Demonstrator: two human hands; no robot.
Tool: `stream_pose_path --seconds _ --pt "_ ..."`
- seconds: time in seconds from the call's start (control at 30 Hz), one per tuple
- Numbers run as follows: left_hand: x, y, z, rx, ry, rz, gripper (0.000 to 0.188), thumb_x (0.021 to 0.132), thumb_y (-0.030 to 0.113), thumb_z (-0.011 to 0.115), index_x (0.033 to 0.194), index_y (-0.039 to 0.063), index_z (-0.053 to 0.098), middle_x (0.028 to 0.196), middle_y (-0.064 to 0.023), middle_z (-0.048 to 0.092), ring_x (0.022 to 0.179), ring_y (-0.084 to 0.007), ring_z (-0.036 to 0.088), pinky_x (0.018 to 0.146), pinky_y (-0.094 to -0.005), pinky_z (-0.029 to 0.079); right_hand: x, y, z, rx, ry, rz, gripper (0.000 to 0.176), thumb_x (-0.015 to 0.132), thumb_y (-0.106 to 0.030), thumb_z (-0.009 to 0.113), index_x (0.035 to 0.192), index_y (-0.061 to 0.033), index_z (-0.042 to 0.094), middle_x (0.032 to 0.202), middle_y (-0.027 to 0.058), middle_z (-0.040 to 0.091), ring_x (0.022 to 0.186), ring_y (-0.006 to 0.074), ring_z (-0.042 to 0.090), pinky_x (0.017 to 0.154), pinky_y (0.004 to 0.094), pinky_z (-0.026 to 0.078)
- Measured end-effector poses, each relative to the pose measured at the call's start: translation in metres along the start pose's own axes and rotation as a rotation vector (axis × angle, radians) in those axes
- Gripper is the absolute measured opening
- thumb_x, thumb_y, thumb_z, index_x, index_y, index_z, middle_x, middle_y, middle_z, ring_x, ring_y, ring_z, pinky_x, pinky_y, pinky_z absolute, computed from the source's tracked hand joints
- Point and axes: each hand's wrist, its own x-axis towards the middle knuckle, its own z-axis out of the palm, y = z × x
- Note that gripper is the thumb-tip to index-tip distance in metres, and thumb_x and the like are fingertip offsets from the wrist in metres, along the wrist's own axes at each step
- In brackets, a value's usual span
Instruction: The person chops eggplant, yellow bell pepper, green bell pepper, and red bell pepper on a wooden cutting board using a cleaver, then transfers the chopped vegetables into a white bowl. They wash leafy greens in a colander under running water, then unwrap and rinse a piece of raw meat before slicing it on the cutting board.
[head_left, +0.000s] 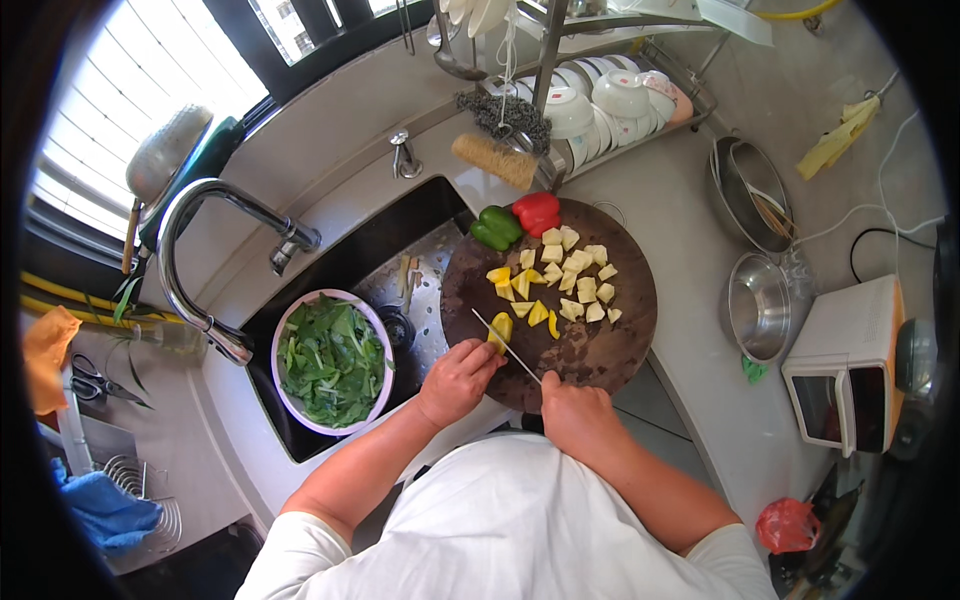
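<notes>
My right hand (574, 405) grips a kitchen knife (506, 346), whose blade points up and left across a yellow bell pepper piece (499, 332). The fingers of my left hand (461, 379) press on the lower end of that piece. Both hands are over the near edge of a round dark chopping board (585, 360). Cut yellow pepper pieces (538, 313) lie just beyond the blade. Pale cubes of a vegetable or fruit (577, 261) are spread to their right. At the board's far edge, a green bell pepper (496, 228) sits beside a red bell pepper (537, 214).
Left of the board, a bowl of leafy greens (330, 364) stands in the sink (281, 427) below a curved faucet (174, 255). A dish rack with bowls (621, 94) is behind. Steel bowls (757, 304) and a small white oven (840, 375) stand right.
</notes>
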Motion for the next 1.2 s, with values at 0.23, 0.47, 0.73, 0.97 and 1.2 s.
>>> stream_pose_path --seconds 0.23,0.47,0.73,0.97,1.2 --pt "-0.003 0.001 -0.012 -0.033 0.058 -0.074 0.022 0.088 0.0 0.082 0.11 0.0 0.079 0.121 -0.0111 0.073 0.1 -0.0313 0.072 0.084 -0.04 0.062 0.006 0.016 0.001 0.074 0.095 -0.005 0.017 0.107 -0.019 0.063 0.103 -0.0034 0.059 0.078 0.019 0.077 0.073 0.0416 0.078 0.067 0.0564 0.061" --pt "-0.012 -0.016 -0.007 -0.058 0.086 -0.142 0.015 0.088 0.0 0.081 0.103 0.0 0.076 0.114 -0.0117 0.072 0.094 -0.0325 0.071 0.08 -0.0425 0.06 -0.022 0.018 -0.018 0.021 0.089 -0.109 0.017 0.105 -0.02 0.067 0.101 -0.0047 0.059 0.075 0.0173 0.075 0.068 0.0418 0.075 0.062 0.0578 0.058" --pt "-0.009 -0.011 -0.003 -0.039 0.036 -0.117 0.014 0.088 0.002 0.08 0.102 0.002 0.078 0.112 -0.0095 0.071 0.092 -0.0306 0.069 0.078 -0.0416 0.06 -0.017 0.007 -0.011 -0.087 -0.061 -0.086 0.012 0.098 -0.013 0.066 0.101 -0.0034 0.06 0.08 0.0196 0.078 0.07 0.0429 0.077 0.066 0.0575 0.06" --pt "0.0 -0.009 0.002 -0.085 0.046 -0.165 0.016 0.088 -0.002 0.083 0.103 0.001 0.079 0.109 -0.0108 0.073 0.096 -0.0326 0.073 0.081 -0.0408 0.062 0.005 0.018 0.006 0.072 0.024 0.016 0.016 0.104 -0.017 0.062 0.108 -0.0017 0.061 0.083 0.0255 0.077 0.077 0.0482 0.077 0.071 0.0598 0.061" --pt "0.056 -0.033 0.024 -0.228 0.138 -0.201 0.018 0.096 0.009 0.085 0.112 0.003 0.081 0.114 -0.0141 0.075 0.104 -0.0361 0.074 0.09 -0.0426 0.062 -0.02 0.063 -0.002 0.318 0.31 0.097 0.024 0.106 -0.024 0.069 0.102 -0.0024 0.06 0.076 0.0249 0.073 0.073 0.0503 0.072 0.066 0.0603 0.058"
